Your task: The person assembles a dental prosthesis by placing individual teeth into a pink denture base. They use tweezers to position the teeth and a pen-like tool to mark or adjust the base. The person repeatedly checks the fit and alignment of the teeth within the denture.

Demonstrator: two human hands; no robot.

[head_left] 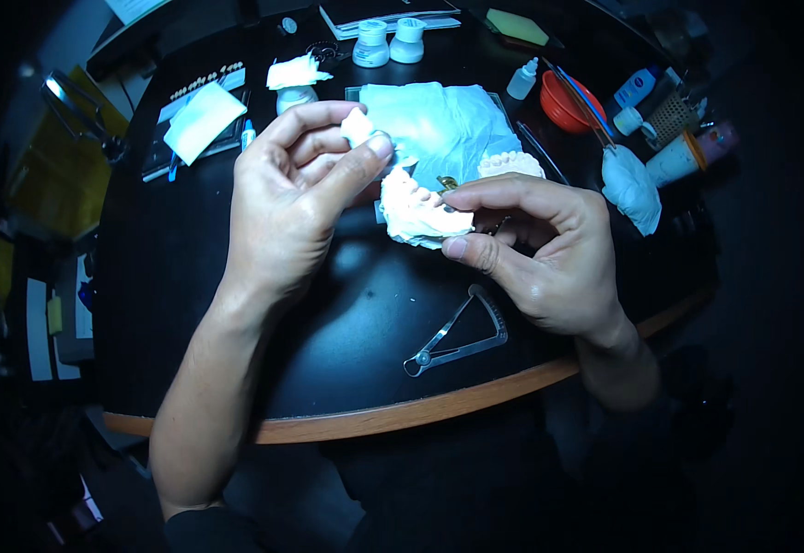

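Between the thumb and fingers of my left hand point(296, 175) is a small white plaster piece point(357, 127), partly covered by the fingertips. My right hand point(549, 244) grips a white plaster dental model point(420, 214) by its right end, teeth upward; it is held above the table, just below and right of the small piece. A second dental model point(510, 166) rests behind my right hand, which hides part of it. Some gold-coloured metal point(446, 183) shows behind the held model. Nearer me, a metal caliper point(457, 336) lies on the black table.
Crumpled white tissue point(434, 120) spreads behind my hands. Two white jars point(370, 44) stand at the back. To the right are a red bowl point(568, 101), a dropper bottle point(522, 79) and a white cloth bundle point(630, 189). A paper pad point(205, 123) lies left; wooden edging point(402, 417) borders the front.
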